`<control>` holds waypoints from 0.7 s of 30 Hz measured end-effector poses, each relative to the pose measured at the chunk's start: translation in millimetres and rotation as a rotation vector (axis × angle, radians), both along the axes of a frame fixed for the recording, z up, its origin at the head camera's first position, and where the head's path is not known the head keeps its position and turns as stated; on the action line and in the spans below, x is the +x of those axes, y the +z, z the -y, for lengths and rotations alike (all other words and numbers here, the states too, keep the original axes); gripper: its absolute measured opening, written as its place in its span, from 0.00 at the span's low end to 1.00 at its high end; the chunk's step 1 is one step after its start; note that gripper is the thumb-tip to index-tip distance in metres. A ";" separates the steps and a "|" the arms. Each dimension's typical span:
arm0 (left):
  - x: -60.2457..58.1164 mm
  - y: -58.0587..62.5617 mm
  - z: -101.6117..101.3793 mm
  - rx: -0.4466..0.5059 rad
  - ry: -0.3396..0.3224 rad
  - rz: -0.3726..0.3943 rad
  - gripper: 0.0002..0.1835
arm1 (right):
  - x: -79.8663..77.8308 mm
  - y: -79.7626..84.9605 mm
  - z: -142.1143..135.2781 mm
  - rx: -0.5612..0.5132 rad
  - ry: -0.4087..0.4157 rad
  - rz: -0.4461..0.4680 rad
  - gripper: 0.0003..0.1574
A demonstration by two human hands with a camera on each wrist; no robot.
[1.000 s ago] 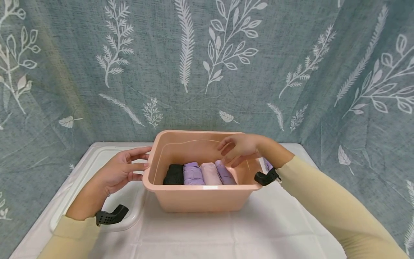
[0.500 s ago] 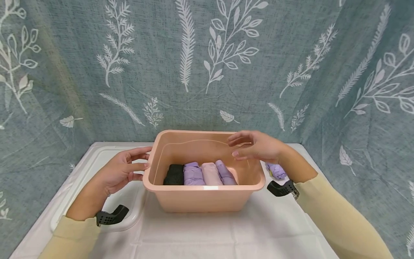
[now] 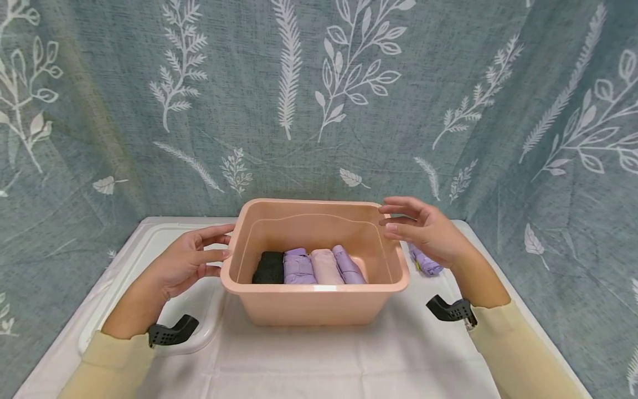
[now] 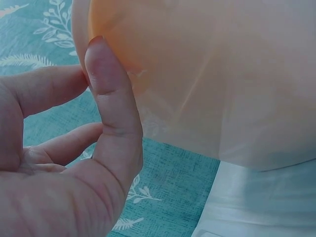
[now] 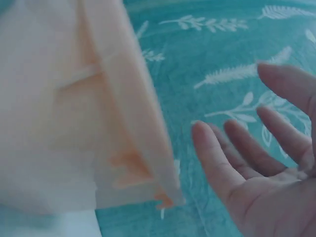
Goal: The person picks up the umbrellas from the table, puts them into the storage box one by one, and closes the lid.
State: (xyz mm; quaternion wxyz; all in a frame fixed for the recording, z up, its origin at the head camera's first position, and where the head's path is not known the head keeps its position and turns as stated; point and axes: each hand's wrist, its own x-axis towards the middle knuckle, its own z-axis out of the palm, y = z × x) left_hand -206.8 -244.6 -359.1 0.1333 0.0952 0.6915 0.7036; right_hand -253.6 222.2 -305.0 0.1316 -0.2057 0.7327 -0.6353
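Observation:
A peach plastic storage bin [image 3: 309, 306] stands mid-table. Inside it, in a row, are a black folded bundle [image 3: 268, 268], a purple bundle [image 3: 298, 267], a pale pink bundle [image 3: 326, 267] and a slimmer purple roll [image 3: 348, 265] that leans. My left hand [image 3: 194, 256] grips the bin's left rim between thumb and fingers, as the left wrist view [image 4: 103, 113] also shows. My right hand [image 3: 423, 230] hovers by the right rim with spread, gently bent fingers and holds nothing; a gap separates it from the bin in the right wrist view.
Another purple bundle [image 3: 427, 262], with a bit of yellow on it, lies right of the bin, partly behind my right hand. A white lid or tray [image 3: 196, 332] lies at the left, under my left arm. A patterned curtain [image 3: 309, 166] hangs behind the table.
My right hand has moved out of the bin, rightward over its right rim, and holds nothing. More of the purple bundle outside is uncovered. My left hand and the bin have stayed put.

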 end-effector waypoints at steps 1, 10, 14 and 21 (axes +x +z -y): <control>0.1 0.1 -0.2 0.002 -0.001 0.001 0.38 | 0.3 -2.4 -2.6 -0.036 -0.021 -0.009 0.33; 1.0 2.1 0.6 0.012 0.002 -0.006 0.38 | -6.1 -25.8 -26.2 -0.319 -0.185 -0.168 0.30; 1.4 2.3 0.7 0.031 0.000 -0.011 0.36 | -20.4 -44.6 -41.8 -0.344 -0.317 -0.236 0.26; 1.2 -0.6 0.6 0.060 -0.011 -0.017 0.34 | -42.6 -79.9 -70.8 -0.316 -0.528 -0.192 0.23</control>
